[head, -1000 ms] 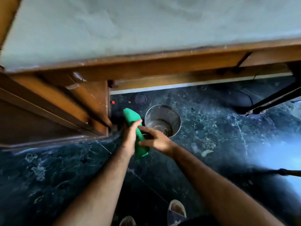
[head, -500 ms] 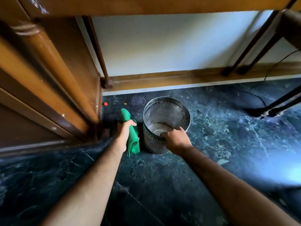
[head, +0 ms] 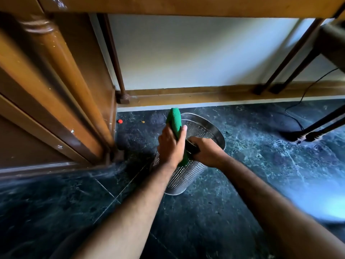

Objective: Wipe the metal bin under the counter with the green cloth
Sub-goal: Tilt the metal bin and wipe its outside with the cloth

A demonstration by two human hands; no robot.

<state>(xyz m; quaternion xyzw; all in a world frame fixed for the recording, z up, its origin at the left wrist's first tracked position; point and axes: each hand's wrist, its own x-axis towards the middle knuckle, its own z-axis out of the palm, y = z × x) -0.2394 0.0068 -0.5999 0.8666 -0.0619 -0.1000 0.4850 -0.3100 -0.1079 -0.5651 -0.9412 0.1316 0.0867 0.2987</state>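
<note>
Metal bin (head: 186, 174) sits tilted on the floor, just in front of the skirting board (head: 205, 96). Right hand (head: 207, 152) closed on its near rim; left hand (head: 170, 144) clenched round the green cloth (head: 175, 122), pressed to the bin's outer wall. Risk: bin is light, a hard stroke could skid it on the tile.

Dim scene under surface; dark marble floor (head: 242, 202) mostly in shade. Cool bluish daylight enters from right, leaving blown-out glare patch on floor at right edge. White wall (head: 186, 53) brightest area, soft gradient, faint shadows of chair legs (head: 291, 53). Wooden cabinet (head: 46, 81) at left smeared by motion blur. Wide-angle bending curves skirting board (head: 205, 96) and frame edges. Perforated metal bin (head: 186, 176) catches dull highlights; forearms lit softly from above.
</note>
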